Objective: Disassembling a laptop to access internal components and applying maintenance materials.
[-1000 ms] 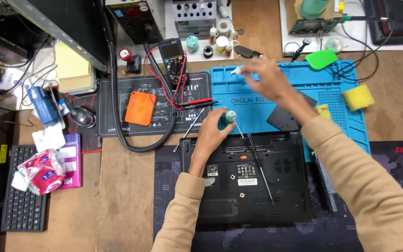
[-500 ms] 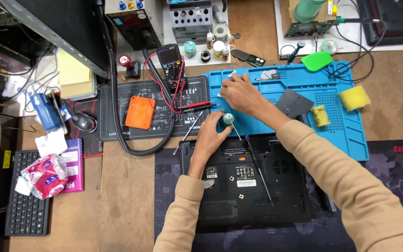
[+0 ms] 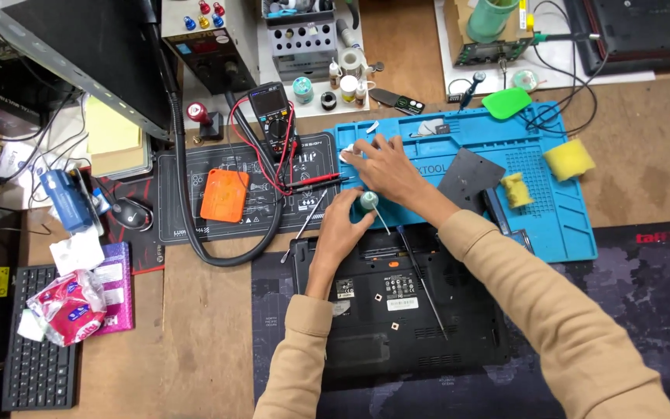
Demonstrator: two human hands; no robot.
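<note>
Nearest lies a dark mat [image 3: 630, 326] on the wooden table [image 3: 188, 341], and on it an upturned black laptop [image 3: 397, 310], base side up. A long thin screwdriver [image 3: 422, 281] rests slantwise across the base, touching neither hand.

Both arms in tan sleeves reach forward over the laptop. The left hand [image 3: 340, 229] sits at the laptop's far edge, its grip clenched around a small screwdriver [image 3: 371, 205] with a round teal cap; the cap sticks up between thumb and fingers and the thin shaft angles down toward the laptop's rim. The right hand [image 3: 385, 164] is just beyond, over the near left part of the blue mat [image 3: 552, 225], fingers curled down on something small and white at the mat's corner; whether it is pinched or only touched, I cannot tell.

On the blue mat, right of that hand, lies a dark square plate [image 3: 471, 177], then a yellow sponge piece [image 3: 516, 190]; another yellow sponge [image 3: 568, 159] sits at the mat's far right edge. Left of the hands, a black mat [image 3: 195, 221] carries an orange block [image 3: 224, 195], with tweezers [image 3: 304, 226] near its right edge. A keyboard [image 3: 36, 365] lies far left.

Farther back stand a multimeter [image 3: 270, 109] with red leads, a power supply [image 3: 207, 35] and a green scraper [image 3: 507, 102].
</note>
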